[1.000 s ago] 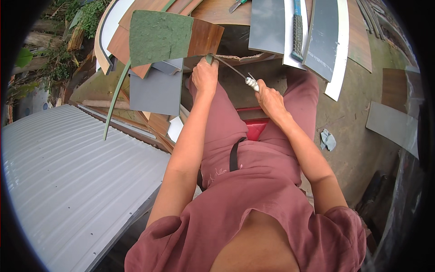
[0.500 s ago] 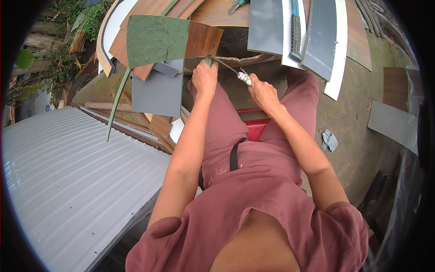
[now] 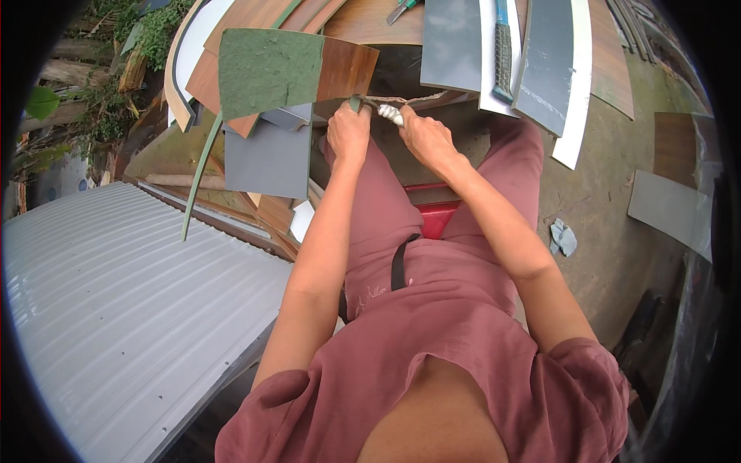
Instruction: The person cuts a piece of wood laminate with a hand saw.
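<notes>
My left hand [image 3: 349,133] is closed on a narrow green strip end [image 3: 355,102], just below the near edge of a board that is green and rough on one part [image 3: 270,68] and brown wood-grain on the other [image 3: 346,69]. In my right hand [image 3: 429,140] is a thin metal tool with a white wrapped handle [image 3: 391,114]. Its handle points left, close beside my left hand. Most of its metal part is hidden behind the left hand and the strip. A long green strip [image 3: 201,174] hangs down from under the board at the left.
Grey panels [image 3: 454,46] and white-edged boards lie ahead, with a blue-shafted tool with a black grip [image 3: 502,62] on them. A green utility knife [image 3: 401,11] rests at the far edge. Corrugated metal sheeting [image 3: 139,309] fills the left. A pale rag [image 3: 563,238] lies on the floor.
My right hand has moved left and slightly up with the tool, bringing its white handle close to my left hand. The left hand stays in place on the green strip.
</notes>
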### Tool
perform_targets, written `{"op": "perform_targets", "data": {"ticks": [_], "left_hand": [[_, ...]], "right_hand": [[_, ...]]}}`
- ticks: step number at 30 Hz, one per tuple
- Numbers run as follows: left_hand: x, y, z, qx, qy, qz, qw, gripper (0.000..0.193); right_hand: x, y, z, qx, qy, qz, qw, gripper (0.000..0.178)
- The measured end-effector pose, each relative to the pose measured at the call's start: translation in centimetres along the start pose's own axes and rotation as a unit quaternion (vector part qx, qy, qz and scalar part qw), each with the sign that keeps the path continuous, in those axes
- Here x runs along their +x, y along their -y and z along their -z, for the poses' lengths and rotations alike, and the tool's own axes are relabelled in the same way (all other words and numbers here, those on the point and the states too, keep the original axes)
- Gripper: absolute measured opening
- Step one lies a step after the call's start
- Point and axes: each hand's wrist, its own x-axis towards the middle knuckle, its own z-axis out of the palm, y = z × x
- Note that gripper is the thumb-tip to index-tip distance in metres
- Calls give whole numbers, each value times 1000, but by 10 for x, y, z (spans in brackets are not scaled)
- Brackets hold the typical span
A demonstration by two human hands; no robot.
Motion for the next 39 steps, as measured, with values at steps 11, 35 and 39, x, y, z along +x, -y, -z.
{"op": "perform_targets", "data": {"ticks": [11,35,39], "left_hand": [[1,-4,-1,-11,1,-3,1000,32],[0,-2,5,-21,9,9,1000,34],[2,-10,6,-20,17,8,1000,33]], "right_hand": [[10,7,1,2,-2,-14,1000,17],[-19,-12,6,5,8,-11,1000,14],[-56,-41,6,-11,31,-74,997,15]]}}
